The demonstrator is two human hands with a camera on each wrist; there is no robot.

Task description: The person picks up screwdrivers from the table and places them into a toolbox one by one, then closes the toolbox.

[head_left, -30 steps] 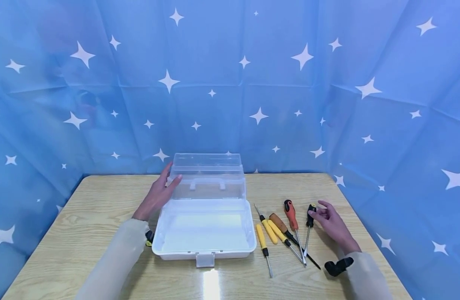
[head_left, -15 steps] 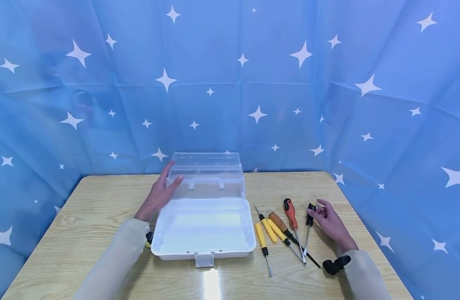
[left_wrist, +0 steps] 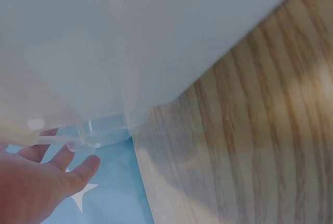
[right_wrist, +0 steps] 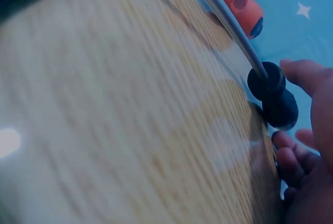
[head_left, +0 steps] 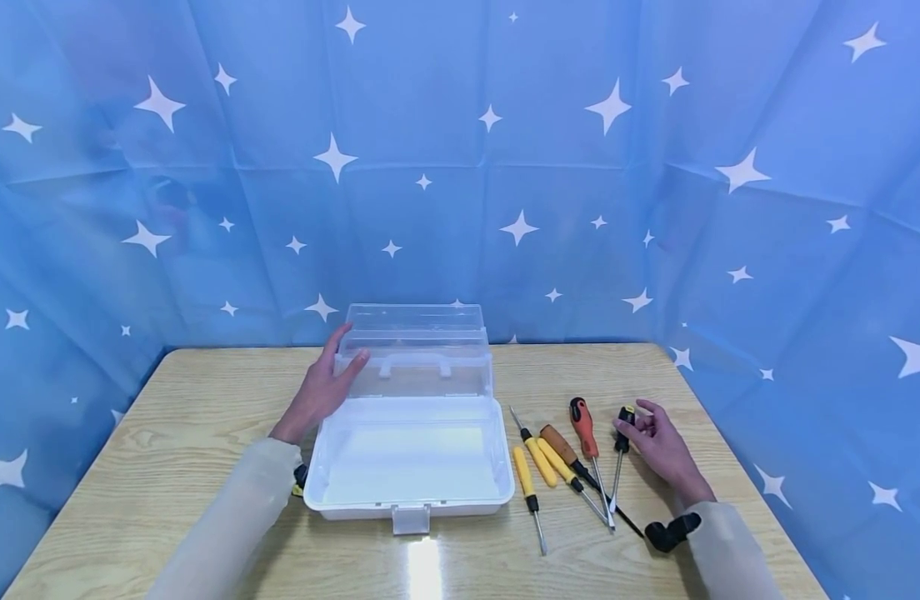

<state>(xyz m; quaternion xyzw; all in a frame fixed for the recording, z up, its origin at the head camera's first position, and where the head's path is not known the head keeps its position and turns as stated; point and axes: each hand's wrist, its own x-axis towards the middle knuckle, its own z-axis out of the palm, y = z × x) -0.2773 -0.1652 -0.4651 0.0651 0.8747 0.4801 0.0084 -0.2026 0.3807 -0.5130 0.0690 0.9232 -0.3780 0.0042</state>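
A clear plastic box stands open mid-table, its see-through lid upright at the back. My left hand rests with straight fingers against the lid's left edge, and the left wrist view shows those fingers beside the box wall. Right of the box lie several screwdrivers. My right hand pinches the handle of the black screwdriver, the rightmost one, which lies on the table. In the right wrist view the thumb and curled fingers flank that black handle.
The red-handled screwdriver, a brown one and yellow ones lie side by side between box and right hand. The wooden table is walled by blue starred cloth on three sides. The box's front latch sticks out.
Almost nothing has moved. My right thumb and fingers have settled a little closer around the black handle, and the left hand stays at the lid.
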